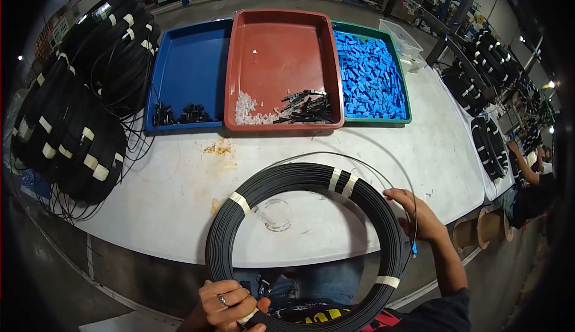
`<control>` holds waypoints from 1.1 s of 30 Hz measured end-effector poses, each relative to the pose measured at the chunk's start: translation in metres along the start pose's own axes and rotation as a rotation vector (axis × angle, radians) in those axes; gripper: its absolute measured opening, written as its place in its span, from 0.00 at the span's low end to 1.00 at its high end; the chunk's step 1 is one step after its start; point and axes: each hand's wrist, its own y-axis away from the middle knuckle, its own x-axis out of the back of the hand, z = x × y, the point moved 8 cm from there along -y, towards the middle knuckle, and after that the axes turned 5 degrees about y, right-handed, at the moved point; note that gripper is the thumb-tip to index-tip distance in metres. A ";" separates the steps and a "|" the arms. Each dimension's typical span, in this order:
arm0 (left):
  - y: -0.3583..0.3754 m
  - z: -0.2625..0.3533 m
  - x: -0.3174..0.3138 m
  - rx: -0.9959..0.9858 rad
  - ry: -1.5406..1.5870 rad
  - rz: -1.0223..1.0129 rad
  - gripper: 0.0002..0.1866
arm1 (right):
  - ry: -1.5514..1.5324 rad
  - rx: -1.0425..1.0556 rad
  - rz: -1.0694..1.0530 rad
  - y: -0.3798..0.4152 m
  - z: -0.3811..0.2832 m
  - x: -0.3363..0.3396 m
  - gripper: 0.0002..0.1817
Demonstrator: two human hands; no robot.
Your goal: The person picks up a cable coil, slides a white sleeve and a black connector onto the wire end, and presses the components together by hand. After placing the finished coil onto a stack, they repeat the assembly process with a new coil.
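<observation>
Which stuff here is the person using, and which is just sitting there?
In use:
black cable coil
left hand
right hand

Just sitting:
red tray
blue tray
green tray of blue pieces
stacked coils

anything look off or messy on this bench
Mostly tidy. A loose thin strand has sprung free of the taped cable coil held by the left hand and right hand. Yellowish crumbs and stains mark the white table below the red tray.
</observation>
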 end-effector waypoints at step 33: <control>0.071 -0.030 0.005 0.579 0.043 -0.100 0.45 | -0.460 -0.206 -0.012 -0.142 -0.009 -0.011 0.34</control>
